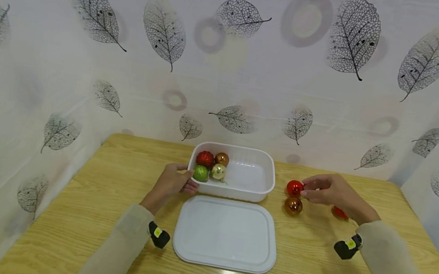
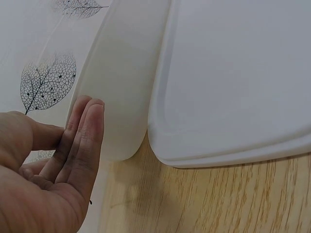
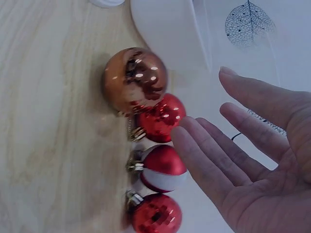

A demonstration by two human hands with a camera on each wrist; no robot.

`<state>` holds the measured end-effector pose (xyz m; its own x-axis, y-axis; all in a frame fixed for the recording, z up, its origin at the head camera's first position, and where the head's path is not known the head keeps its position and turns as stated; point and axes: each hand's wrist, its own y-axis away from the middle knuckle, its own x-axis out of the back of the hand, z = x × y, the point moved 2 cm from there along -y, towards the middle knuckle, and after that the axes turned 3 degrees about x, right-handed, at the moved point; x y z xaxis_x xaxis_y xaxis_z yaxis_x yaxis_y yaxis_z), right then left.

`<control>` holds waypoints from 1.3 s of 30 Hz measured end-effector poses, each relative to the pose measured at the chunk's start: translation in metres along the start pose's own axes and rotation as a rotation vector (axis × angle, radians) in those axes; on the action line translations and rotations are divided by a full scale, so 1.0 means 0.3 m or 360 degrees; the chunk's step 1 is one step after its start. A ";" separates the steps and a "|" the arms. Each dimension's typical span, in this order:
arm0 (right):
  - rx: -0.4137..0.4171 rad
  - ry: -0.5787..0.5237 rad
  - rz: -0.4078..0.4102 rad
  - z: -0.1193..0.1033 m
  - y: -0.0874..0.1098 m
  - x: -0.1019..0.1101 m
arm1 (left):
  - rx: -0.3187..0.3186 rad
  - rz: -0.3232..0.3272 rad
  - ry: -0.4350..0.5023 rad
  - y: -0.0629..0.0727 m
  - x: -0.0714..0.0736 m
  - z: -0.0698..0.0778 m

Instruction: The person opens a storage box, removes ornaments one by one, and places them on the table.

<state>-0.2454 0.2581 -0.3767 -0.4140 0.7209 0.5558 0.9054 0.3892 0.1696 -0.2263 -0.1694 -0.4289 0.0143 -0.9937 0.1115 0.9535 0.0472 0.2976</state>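
Observation:
A white plastic container (image 1: 247, 194) stands at the back of the table, with red, copper, green and pale gold Christmas baubles inside its left end. At its front left corner my left hand (image 1: 173, 181) holds the container, thumb by the rim and fingers along the outer wall. To the container's right lie a shiny red bauble (image 1: 294, 187) and a copper bauble (image 1: 293, 205). Over these reaches my right hand (image 1: 332, 193), fingers spread and nothing between them. The right wrist view also shows a red-and-white bauble (image 3: 164, 168) and a faceted red bauble (image 3: 158, 214) in the row.
A white lid (image 1: 227, 234) lies flat on the wooden table (image 1: 99, 242), just in front of the container. Another red bauble (image 1: 339, 213) sits partly behind my right wrist. Leaf-patterned cloth (image 1: 249, 84) hangs behind the table and along its sides.

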 end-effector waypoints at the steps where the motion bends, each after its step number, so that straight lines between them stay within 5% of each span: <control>1: 0.0004 0.0021 0.0006 -0.009 -0.004 0.002 | -0.0009 -0.0005 0.0000 0.001 0.000 0.000; 21: 0.0189 0.0087 0.0061 -0.158 -0.154 -0.100 | 0.0015 0.0011 -0.0005 -0.004 -0.001 0.000; 39: 0.0245 -0.0204 -0.0060 -0.226 -0.287 -0.299 | 0.0025 0.0020 0.0004 -0.001 -0.004 0.005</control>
<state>-0.2798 0.1212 -0.3860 -0.4648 0.7675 0.4415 0.8681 0.4932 0.0565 -0.2271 -0.1680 -0.4276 0.0271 -0.9932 0.1132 0.9485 0.0613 0.3107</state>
